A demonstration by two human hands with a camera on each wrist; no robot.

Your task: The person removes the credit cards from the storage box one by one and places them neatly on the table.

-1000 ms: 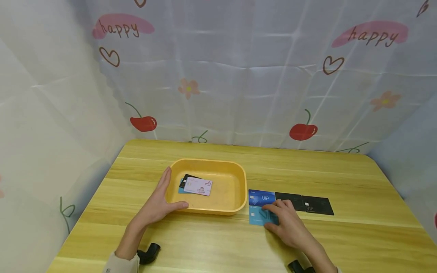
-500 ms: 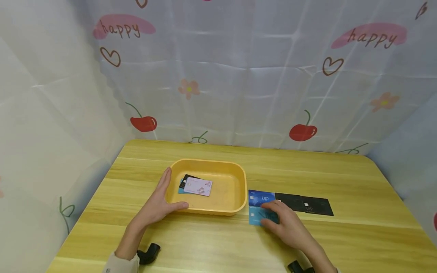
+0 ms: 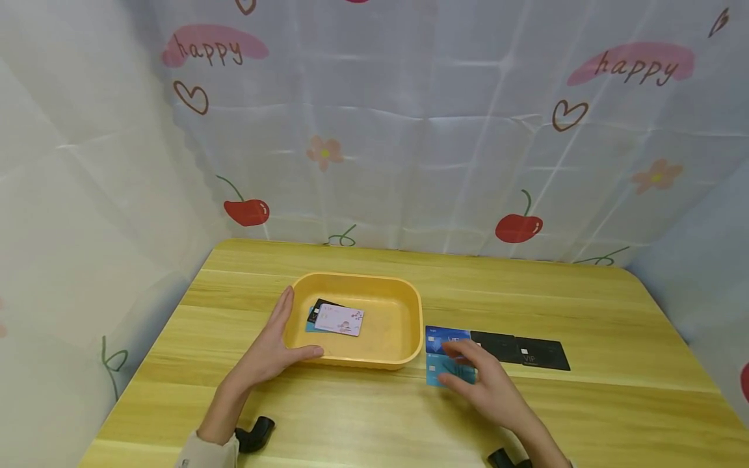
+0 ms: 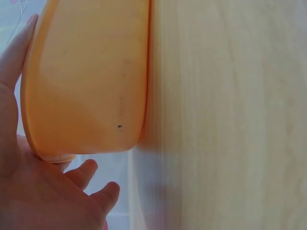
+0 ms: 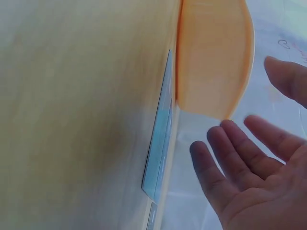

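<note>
The person's left hand [image 3: 270,354] is resting against the near left corner of a yellow tray [image 3: 409,305], fingers lying straight along its left wall and the thumb reaching along its front wall; the left wrist view is showing the palm [image 4: 29,191] flat against the tray's outer wall [image 4: 86,76]. The tray is sitting on the wooden bench [image 3: 374,416], left of centre, and is holding a pink card [image 3: 340,319] lying on top of a black card [image 3: 318,307] and a blue one, of which only an edge is showing.

The right hand [image 3: 486,387] is hovering just right of the tray, fingers spread and relaxed, gripping nothing. Its fingertips are hanging over a light blue card [image 3: 440,373] lying flat on the bench close to the tray's right wall. In the right wrist view the open fingers [image 5: 240,158] are clearly apart from that card [image 5: 160,139].

Just beyond it, a dark blue card [image 3: 446,337] is lying flat, and two black cards [image 3: 521,351] are continuing the row to the right, overlapping slightly.
</note>
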